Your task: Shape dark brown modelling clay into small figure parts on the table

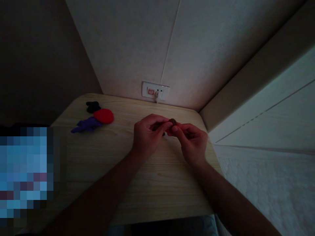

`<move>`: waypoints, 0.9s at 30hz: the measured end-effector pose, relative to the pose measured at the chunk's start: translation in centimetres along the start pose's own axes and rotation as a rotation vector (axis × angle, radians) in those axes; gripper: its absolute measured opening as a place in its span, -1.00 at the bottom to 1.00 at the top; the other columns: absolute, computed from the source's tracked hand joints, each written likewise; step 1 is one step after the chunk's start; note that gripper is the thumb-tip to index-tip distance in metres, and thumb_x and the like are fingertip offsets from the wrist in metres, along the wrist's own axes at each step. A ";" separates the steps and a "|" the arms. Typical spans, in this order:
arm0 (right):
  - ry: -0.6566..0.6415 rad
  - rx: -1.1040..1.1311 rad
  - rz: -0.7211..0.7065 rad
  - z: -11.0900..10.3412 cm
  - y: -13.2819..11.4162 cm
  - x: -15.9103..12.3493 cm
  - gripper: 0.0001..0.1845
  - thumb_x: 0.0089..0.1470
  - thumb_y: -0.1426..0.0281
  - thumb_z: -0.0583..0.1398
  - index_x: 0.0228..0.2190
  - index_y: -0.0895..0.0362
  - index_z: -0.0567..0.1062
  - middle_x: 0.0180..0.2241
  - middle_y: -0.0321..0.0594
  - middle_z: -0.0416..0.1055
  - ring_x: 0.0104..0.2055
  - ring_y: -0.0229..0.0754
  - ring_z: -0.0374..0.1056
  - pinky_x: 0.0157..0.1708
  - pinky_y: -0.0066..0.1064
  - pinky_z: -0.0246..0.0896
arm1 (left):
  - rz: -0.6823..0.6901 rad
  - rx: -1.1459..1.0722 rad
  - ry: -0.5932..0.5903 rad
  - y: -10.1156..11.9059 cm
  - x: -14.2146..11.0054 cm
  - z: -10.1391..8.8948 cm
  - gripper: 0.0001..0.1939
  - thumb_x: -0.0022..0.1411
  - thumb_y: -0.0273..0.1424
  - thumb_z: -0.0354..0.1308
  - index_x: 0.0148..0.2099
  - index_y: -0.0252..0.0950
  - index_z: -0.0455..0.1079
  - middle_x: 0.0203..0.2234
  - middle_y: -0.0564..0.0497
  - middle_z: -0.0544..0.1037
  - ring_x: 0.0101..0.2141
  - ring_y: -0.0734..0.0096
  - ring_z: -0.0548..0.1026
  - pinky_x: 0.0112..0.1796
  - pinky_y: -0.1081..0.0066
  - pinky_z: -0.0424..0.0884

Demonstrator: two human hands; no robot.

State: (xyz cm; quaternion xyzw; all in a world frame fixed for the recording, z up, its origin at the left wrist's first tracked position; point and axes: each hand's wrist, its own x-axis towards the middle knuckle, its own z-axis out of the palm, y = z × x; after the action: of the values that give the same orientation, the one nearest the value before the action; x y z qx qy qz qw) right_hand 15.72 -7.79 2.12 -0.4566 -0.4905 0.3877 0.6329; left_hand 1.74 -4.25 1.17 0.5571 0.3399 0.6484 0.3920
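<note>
Between both hands, over the table, is a small dark brown lump of what looks like modelling clay (173,122). My left hand (151,132) pinches it from the left with thumb and fingertips. From the right, my right hand (193,139) grips the same lump, its thumb pressed on the near side. More dark brown material shows inside the curled left fingers, mostly hidden. To the left on the table lie a flat rounded red piece (103,116), a knobbly purple piece (87,125) and a black piece (93,107), close together and also clay-like.
The pale wooden table (118,183) has rounded back corners and meets a light wall (128,49). A wall socket (155,91) with a plug sits just above its back edge. A pixelated blue area (23,170) covers the lower left. Light panelling (270,108) and quilted whitish fabric (268,186) are at right.
</note>
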 end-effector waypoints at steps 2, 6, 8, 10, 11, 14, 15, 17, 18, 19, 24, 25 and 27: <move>0.017 0.000 0.000 0.1 0.0 0.0 -0.71 -0.05 0.16 0.51 -0.42 0.10 0.65 -0.42 -0.21 0.69 -0.41 -0.13 0.64 -0.30 -0.29 0.65 | -0.009 0.041 -0.026 0.0 -0.3 0.0 -0.95 0.20 -0.39 0.41 -0.27 -0.26 0.65 -0.38 0.02 0.70 -0.38 0.44 0.65 -0.33 0.48 0.59; 0.075 -0.052 -0.049 0.3 0.1 -0.1 -0.68 -0.04 0.14 0.51 -0.45 0.11 0.64 -0.48 -0.22 0.68 -0.49 -0.14 0.61 -0.37 -0.29 0.64 | 0.003 0.076 -0.087 0.2 -0.7 0.0 -0.92 0.26 -0.40 0.34 -0.22 -0.26 0.66 -0.35 0.00 0.72 -0.38 0.40 0.67 -0.32 0.47 0.59; 0.111 -0.123 -0.120 0.1 0.2 -0.3 -0.69 -0.01 0.14 0.49 -0.46 0.11 0.63 -0.48 -0.21 0.68 -0.50 -0.15 0.60 -0.40 -0.32 0.62 | -0.023 0.043 -0.131 0.4 -0.8 0.0 -0.88 0.28 -0.39 0.31 -0.19 -0.26 0.67 -0.35 -0.01 0.73 -0.37 0.39 0.67 -0.32 0.46 0.59; 0.133 -0.249 -0.224 -0.3 0.4 -0.5 -0.75 0.04 0.19 0.47 -0.43 0.10 0.65 -0.46 -0.22 0.68 -0.48 -0.15 0.61 -0.42 -0.35 0.58 | -0.090 -0.005 -0.156 0.8 -0.8 0.1 -0.85 0.28 -0.36 0.31 -0.18 -0.26 0.68 -0.34 -0.03 0.73 -0.35 0.35 0.68 -0.29 0.43 0.60; 0.134 -0.324 -0.288 -0.6 0.5 -0.5 -0.80 0.06 0.23 0.47 -0.42 0.08 0.66 -0.45 -0.23 0.68 -0.47 -0.15 0.60 -0.43 -0.36 0.57 | -0.136 -0.031 -0.160 0.9 -0.8 0.2 -0.84 0.26 -0.33 0.33 -0.19 -0.27 0.69 -0.33 -0.05 0.74 -0.33 0.32 0.69 -0.27 0.41 0.60; 0.088 -0.522 -0.481 -1.4 0.6 -0.5 -0.93 0.08 0.33 0.45 -0.40 0.02 0.68 -0.44 -0.26 0.67 -0.46 -0.16 0.57 -0.43 -0.34 0.52 | -0.298 -0.142 -0.153 1.0 -0.7 0.5 -0.79 0.13 -0.26 0.44 -0.23 -0.27 0.69 -0.33 -0.07 0.75 -0.31 0.25 0.69 -0.23 0.35 0.61; 0.065 -0.557 -0.526 -1.5 0.5 -0.5 -0.96 0.10 0.36 0.44 -0.39 0.01 0.69 -0.43 -0.25 0.67 -0.45 -0.16 0.56 -0.42 -0.32 0.52 | -0.345 -0.192 -0.151 1.0 -0.6 0.6 -0.77 0.09 -0.25 0.47 -0.24 -0.27 0.69 -0.33 -0.07 0.74 -0.31 0.25 0.69 -0.23 0.34 0.61; 0.015 -0.589 -0.586 -1.5 0.3 -0.4 -0.96 0.13 0.40 0.40 -0.34 -0.01 0.70 -0.39 -0.24 0.68 -0.42 -0.14 0.57 -0.38 -0.28 0.55 | -0.425 -0.313 -0.139 0.8 -0.4 0.7 -0.74 0.02 -0.24 0.52 -0.26 -0.27 0.69 -0.34 -0.07 0.74 -0.32 0.26 0.68 -0.22 0.33 0.59; -0.010 -0.594 -0.606 -1.5 0.1 -0.3 -0.92 0.14 0.41 0.39 -0.30 -0.02 0.70 -0.36 -0.22 0.68 -0.39 -0.13 0.57 -0.35 -0.26 0.56 | -0.460 -0.371 -0.130 0.7 -0.2 0.7 -0.72 0.00 -0.25 0.54 -0.25 -0.28 0.69 -0.34 -0.07 0.74 -0.33 0.28 0.67 -0.22 0.33 0.59; -0.040 -0.596 -0.621 -1.4 0.0 -0.2 -0.87 0.14 0.41 0.39 -0.24 -0.03 0.71 -0.31 -0.21 0.69 -0.36 -0.12 0.58 -0.32 -0.24 0.58 | -0.488 -0.419 -0.119 0.6 -0.1 0.6 -0.71 -0.01 -0.26 0.54 -0.24 -0.29 0.68 -0.35 -0.06 0.73 -0.34 0.30 0.66 -0.23 0.34 0.57; -0.105 -0.490 -0.558 -1.7 -0.1 0.5 -0.58 0.17 0.43 0.35 0.06 -0.10 0.63 -0.16 -0.18 0.62 -0.24 -0.14 0.54 -0.26 -0.25 0.57 | -0.524 -0.495 -0.108 0.4 0.1 0.6 -0.72 0.06 -0.25 0.51 -0.25 -0.32 0.65 -0.44 -0.02 0.68 -0.40 0.41 0.60 -0.26 0.39 0.52; -0.105 -0.453 -0.522 -1.9 0.0 0.7 -0.52 0.19 0.43 0.35 0.12 -0.13 0.59 -0.11 -0.17 0.59 -0.24 -0.17 0.52 -0.27 -0.27 0.56 | -0.513 -0.491 -0.124 0.4 0.1 0.6 -0.73 0.08 -0.24 0.50 -0.26 -0.32 0.65 -0.44 -0.02 0.67 -0.41 0.42 0.59 -0.26 0.39 0.52; -0.145 -0.417 -0.490 -2.2 0.0 1.0 -0.44 0.20 0.43 0.35 0.19 -0.17 0.53 -0.01 -0.17 0.53 -0.22 -0.20 0.51 -0.26 -0.29 0.56 | -0.479 -0.461 -0.170 0.4 0.0 0.7 -0.74 0.13 -0.23 0.46 -0.27 -0.33 0.63 -0.44 -0.03 0.67 -0.42 0.43 0.57 -0.27 0.39 0.51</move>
State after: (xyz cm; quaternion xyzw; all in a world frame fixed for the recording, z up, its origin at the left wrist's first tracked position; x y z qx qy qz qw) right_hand 18.08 -7.23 2.17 -0.4158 -0.6983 0.1466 0.5639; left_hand 2.35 -4.39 1.61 0.4105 0.2716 0.5488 0.6757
